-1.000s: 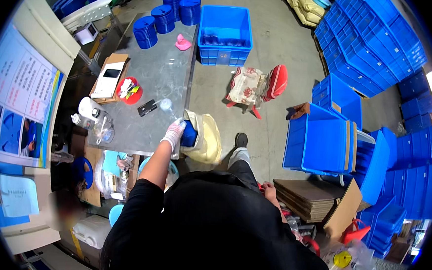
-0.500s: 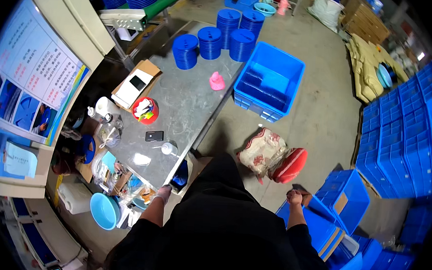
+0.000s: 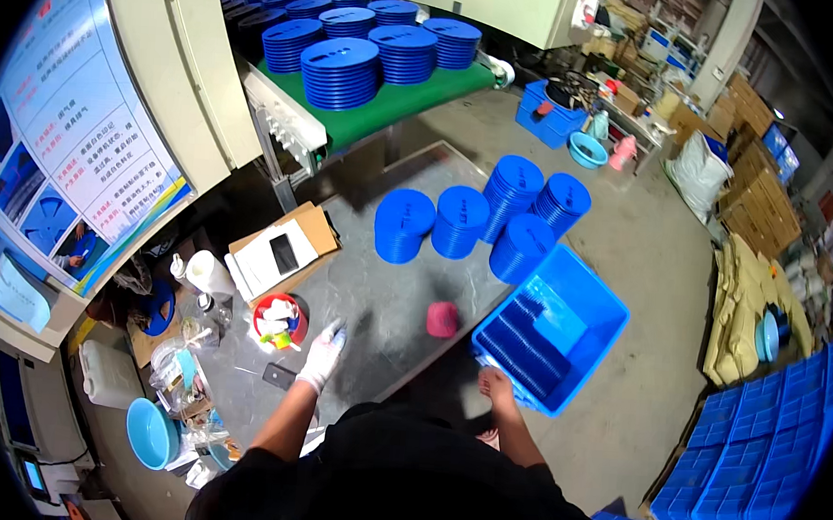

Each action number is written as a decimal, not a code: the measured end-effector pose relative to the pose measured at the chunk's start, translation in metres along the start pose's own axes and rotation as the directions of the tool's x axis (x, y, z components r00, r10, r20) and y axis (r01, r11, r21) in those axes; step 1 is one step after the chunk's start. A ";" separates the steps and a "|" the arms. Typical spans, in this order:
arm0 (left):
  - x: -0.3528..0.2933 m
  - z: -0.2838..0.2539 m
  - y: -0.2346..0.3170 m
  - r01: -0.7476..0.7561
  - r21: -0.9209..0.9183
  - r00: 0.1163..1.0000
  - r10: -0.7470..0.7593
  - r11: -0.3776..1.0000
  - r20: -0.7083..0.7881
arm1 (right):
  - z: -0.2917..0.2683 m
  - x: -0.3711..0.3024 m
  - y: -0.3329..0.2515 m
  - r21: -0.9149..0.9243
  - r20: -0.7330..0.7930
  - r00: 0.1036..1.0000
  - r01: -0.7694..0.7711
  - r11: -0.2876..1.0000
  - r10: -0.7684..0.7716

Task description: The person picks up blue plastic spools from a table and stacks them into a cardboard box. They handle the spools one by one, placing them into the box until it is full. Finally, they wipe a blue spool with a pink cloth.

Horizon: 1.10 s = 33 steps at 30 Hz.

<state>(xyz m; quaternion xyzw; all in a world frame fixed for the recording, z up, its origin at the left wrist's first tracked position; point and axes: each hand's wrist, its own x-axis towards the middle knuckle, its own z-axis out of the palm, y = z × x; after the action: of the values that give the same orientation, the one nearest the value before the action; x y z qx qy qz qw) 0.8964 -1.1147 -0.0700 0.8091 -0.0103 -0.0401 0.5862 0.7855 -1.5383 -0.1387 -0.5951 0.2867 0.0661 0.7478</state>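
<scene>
My left hand [image 3: 322,357], in a whitish glove, reaches over the grey table [image 3: 376,305], its fingers stretched out and nothing visible in them. Beside it are a red tub [image 3: 299,326] of small items and a dark phone [image 3: 279,376]. My bare right hand [image 3: 496,387] has its fingers curled in, with nothing showing in them. It is at the near-left side of a blue crate [image 3: 594,352]; I cannot tell whether it touches. Rows of blue discs [image 3: 526,348] lie inside the crate. A blurred pink lump [image 3: 442,320] sits near the table edge.
Several stacks of blue discs [image 3: 460,220] stand on the table's far end. More disc stacks [image 3: 338,69] fill a green conveyor [image 3: 417,93] behind. An open carton [image 3: 315,227] lies at the left. Stacked blue crates [image 3: 738,461] rise at the right.
I have moved forward, so the table, conveyor and blue crate are closer. My left hand has come up over the table, and my right hand has swung from the right toward the crate.
</scene>
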 end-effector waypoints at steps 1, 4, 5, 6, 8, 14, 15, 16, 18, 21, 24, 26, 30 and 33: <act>0.030 -0.008 0.047 -0.064 -0.154 0.997 0.057 0.986 -0.049 | 0.069 0.005 -0.069 -0.062 -0.072 0.995 0.058 0.996 -0.063; 0.144 -0.013 0.197 -0.360 -0.070 0.926 0.347 0.930 -0.146 | 0.135 0.094 -0.195 -0.204 0.282 0.914 0.354 0.913 -0.292; 0.179 -0.014 0.230 -0.456 -0.217 0.881 0.403 0.863 -0.246 | 0.171 0.111 -0.236 -0.179 0.321 0.896 0.375 0.909 -0.307; 0.218 -0.024 0.262 -0.507 -0.256 0.843 0.410 0.823 -0.349 | 0.212 0.127 -0.290 -0.126 0.378 0.842 0.460 0.879 -0.386; 0.287 -0.035 0.311 -0.620 -0.343 0.746 0.394 0.706 -0.537 | 0.262 0.174 -0.367 -0.001 0.569 0.638 0.631 0.776 -0.519; 0.416 -0.113 0.317 -0.480 -0.506 0.750 0.037 0.717 -0.661 | 0.436 0.225 -0.514 0.117 0.592 0.714 0.382 0.917 -0.373; 0.422 -0.117 0.315 -0.495 -0.595 0.777 0.015 0.633 -0.630 | 0.453 0.227 -0.527 0.081 0.568 0.756 0.341 0.937 -0.324; 0.437 -0.130 0.304 -0.414 -0.787 0.861 -0.083 0.457 -0.501 | 0.468 0.237 -0.531 0.092 0.584 0.764 0.274 0.957 -0.275; 0.418 -0.105 0.357 -0.329 -0.784 0.839 -0.218 0.527 -0.499 | 0.484 0.273 -0.532 0.183 0.652 0.697 0.235 0.954 -0.297; 0.442 -0.135 0.340 -0.355 -0.706 0.838 -0.127 0.613 -0.531 | 0.521 0.284 -0.523 0.055 0.477 0.813 0.353 0.934 -0.335; 0.433 -0.157 0.322 -0.509 -0.555 0.816 0.164 0.658 -0.554 | 0.529 0.250 -0.520 0.132 0.511 0.729 0.456 0.880 -0.455; 0.413 -0.128 0.391 -0.483 -0.640 0.785 -0.028 0.597 -0.618 | 0.515 0.231 -0.541 0.193 0.525 0.685 0.483 0.854 -0.506; 0.443 -0.123 0.466 -0.593 -0.533 0.746 0.164 0.603 -0.645 | 0.496 0.229 -0.628 0.476 0.451 0.539 0.529 0.703 -0.711; 0.501 -0.121 0.478 -0.547 -0.624 0.816 0.191 0.558 -0.545 | 0.474 0.265 -0.684 0.538 0.582 0.422 0.442 0.718 -0.696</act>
<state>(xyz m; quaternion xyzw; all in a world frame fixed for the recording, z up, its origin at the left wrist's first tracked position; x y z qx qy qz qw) 1.4199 -1.1815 0.3945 0.4544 -0.0416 0.2600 0.8510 1.4718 -1.3559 0.3703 -0.4501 -0.2660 0.0008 0.8524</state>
